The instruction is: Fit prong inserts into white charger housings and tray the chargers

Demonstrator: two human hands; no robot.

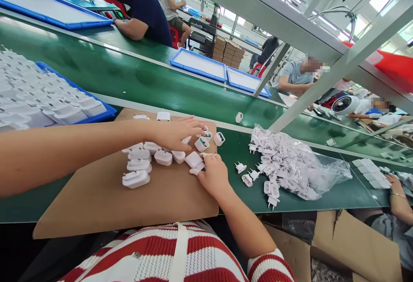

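Note:
My left hand (176, 133) reaches over the cardboard sheet (138, 206), its fingers stretched out above several white casings and partly covering them. My right hand (214, 174) has its fingers curled round a white casing (194, 160) on the cardboard. Left of it, more white casings with pins stand in a group, one (136, 179) nearest me. Close to my left fingertips are open casings (202, 144) with green parts inside. Another open casing (219, 139) stands at the cardboard's right edge.
White plug pieces (290, 161) spill from a clear bag (332, 171) on the right. A blue tray (109, 112) full of white casings is at left. The green conveyor belt (155, 88) runs behind. A slanted metal post (309, 88) rises at right. Other people sit beyond; a person's hand (395, 184) is far right.

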